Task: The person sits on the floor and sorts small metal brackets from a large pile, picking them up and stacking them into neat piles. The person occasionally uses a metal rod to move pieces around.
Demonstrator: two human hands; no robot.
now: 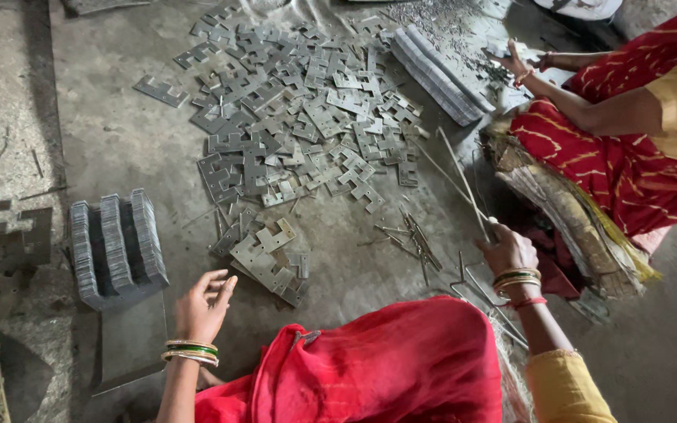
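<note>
Gripping thin metal rods (pixel 464 184), the right hand (pixel 508 249) is closed in a fist, to the right of the small pile of notched plates (pixel 266 260) on the floor (pixel 119 141). The left hand (pixel 204 305) hovers half open, fingers loosely curled, holding nothing, just below-left of that pile.

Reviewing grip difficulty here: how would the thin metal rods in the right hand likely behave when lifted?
The thin metal rods look long and slender, so they probably flex and sway at the free ends. The right hand grips them only near one end, so they may splay apart. Bare metal could slip.
</note>
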